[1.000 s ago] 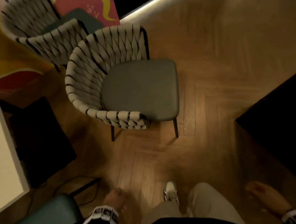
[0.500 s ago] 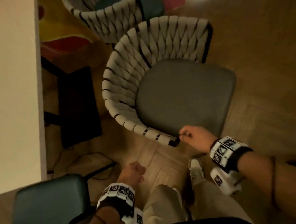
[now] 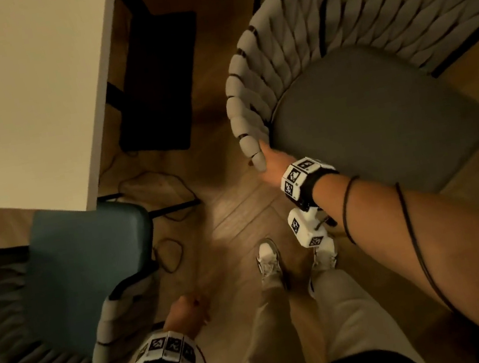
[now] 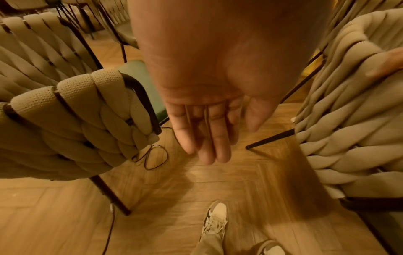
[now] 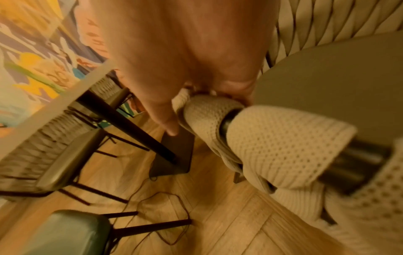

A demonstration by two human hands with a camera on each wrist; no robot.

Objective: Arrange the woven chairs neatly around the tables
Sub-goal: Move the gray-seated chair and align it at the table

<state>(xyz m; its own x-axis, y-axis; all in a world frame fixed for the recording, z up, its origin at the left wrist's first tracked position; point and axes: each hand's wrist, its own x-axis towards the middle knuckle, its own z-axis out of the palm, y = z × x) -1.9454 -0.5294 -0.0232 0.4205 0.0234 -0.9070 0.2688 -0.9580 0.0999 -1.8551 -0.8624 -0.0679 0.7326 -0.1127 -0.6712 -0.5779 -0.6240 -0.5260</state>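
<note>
A woven chair (image 3: 331, 16) with a grey seat (image 3: 374, 128) stands right of the white table (image 3: 13, 91). My right hand (image 3: 269, 161) grips the near end of its woven arm rail; in the right wrist view the right hand (image 5: 205, 110) wraps the cream webbing (image 5: 272, 138), thumb on the outer side. My left hand (image 3: 189, 310) hangs low between the chairs, holding nothing. In the left wrist view the left hand (image 4: 207, 138) has straight, relaxed fingers. A second woven chair with a teal seat (image 3: 88, 261) sits at the table's near corner, its arm (image 4: 76, 107) beside my left hand.
The table's dark base plate (image 3: 160, 84) and leg (image 5: 130, 124) lie left of the gripped chair. Loose black cable (image 3: 158, 191) trails on the wooden floor. My shoes (image 3: 267, 258) stand between the two chairs. More woven chairs (image 5: 54, 146) line the table's far side.
My right hand has gone from touching the tip of the arm rail to gripping it. I have stepped closer, so the chair fills the upper right. The left hand still hangs low.
</note>
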